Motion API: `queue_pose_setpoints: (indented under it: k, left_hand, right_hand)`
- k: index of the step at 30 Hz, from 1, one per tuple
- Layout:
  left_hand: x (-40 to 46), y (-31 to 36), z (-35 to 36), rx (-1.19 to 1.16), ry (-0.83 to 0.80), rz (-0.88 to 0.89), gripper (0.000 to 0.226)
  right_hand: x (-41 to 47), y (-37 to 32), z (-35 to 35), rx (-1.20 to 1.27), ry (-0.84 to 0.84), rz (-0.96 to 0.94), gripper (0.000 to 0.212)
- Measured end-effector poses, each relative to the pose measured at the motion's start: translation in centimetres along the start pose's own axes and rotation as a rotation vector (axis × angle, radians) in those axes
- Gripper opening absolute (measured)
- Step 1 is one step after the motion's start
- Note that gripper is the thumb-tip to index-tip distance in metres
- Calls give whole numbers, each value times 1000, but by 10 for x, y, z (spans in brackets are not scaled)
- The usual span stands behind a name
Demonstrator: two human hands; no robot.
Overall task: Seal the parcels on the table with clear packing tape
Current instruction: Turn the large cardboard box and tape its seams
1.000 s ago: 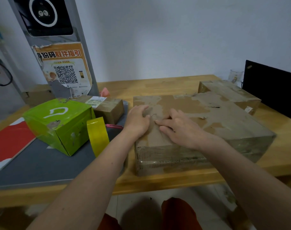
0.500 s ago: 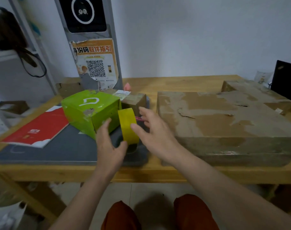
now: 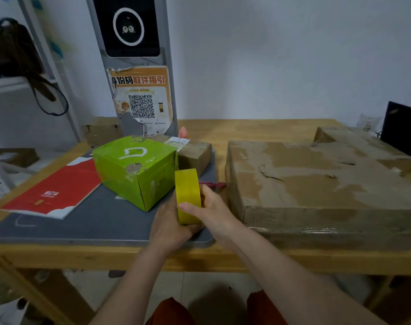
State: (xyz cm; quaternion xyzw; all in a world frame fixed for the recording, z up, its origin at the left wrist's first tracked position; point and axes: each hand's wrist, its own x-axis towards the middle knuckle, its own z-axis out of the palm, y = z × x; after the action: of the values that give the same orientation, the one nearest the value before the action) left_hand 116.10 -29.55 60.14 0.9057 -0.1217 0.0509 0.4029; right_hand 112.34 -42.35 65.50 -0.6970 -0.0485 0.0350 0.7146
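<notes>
A yellow tape roll (image 3: pixel 187 191) stands on edge on the grey mat (image 3: pixel 87 221), just right of a green box (image 3: pixel 135 170). My left hand (image 3: pixel 169 227) cups the roll from the left and below. My right hand (image 3: pixel 212 211) grips it from the right, thumb across its front face. A large flat cardboard parcel (image 3: pixel 317 186) lies on the wooden table (image 3: pixel 246 130) to the right. A small brown parcel (image 3: pixel 195 153) with a label sits behind the green box, and another cardboard parcel (image 3: pixel 364 146) lies at the far right.
A red booklet (image 3: pixel 52 191) lies on the mat's left part. A grey kiosk post (image 3: pixel 139 66) with a QR poster stands at the table's back. A dark screen (image 3: pixel 403 127) is at the far right. A red-handled tool (image 3: pixel 212 184) lies between roll and large parcel.
Both hands left the large parcel, moved left to the tape roll and have closed around it. The view has swung left.
</notes>
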Motion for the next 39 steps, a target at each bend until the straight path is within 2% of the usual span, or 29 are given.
queue_pose_setpoints:
  k: [4,6,9,10,14,17,25,27,30,31,33,35,38,39]
  left_hand:
    - [-3,4,-12,-480,-60,-53,98]
    - [-3,7,-15,-645,-43,-57,102]
    - [-10,18,-17,-844,-20,-108,111]
    - [-13,23,-17,-889,-16,-128,107]
    - [-23,48,-17,-1127,-63,-148,60]
    - [-25,66,-15,-1303,-60,-192,50]
    - [-27,123,-9,-1508,126,-351,25]
    - [-27,140,-5,-1531,158,-377,23]
    - [-24,163,-2,-1554,202,-396,23]
    - [-24,169,-2,-1556,199,-383,18]
    - [-22,182,-1,-1560,168,-357,6]
    - [-23,195,1,-1546,110,-363,1]
    - [-27,208,7,-1557,54,-421,6]
    - [-29,211,10,-1571,43,-430,8]
  right_hand:
    - [-4,-12,8,-34,-75,-118,40]
    - [-6,-24,11,-43,-67,-149,33]
    - [-9,-37,6,87,-28,-119,30]
    - [-10,-41,3,158,-3,-99,32]
    - [-21,-63,-9,394,32,-94,35]
    - [-31,-82,-21,505,30,-95,44]
    - [-51,-111,-52,613,62,-199,60]
    - [-55,-113,-58,418,167,-243,57]
    - [-61,-114,-64,-154,376,-318,60]
    - [-64,-116,-64,-251,428,-334,59]
    - [-67,-119,-69,-217,465,-399,64]
    - [-65,-119,-80,-32,475,-467,71]
    - [-64,-118,-98,50,576,-595,24]
    - [-63,-118,-103,64,621,-607,18]
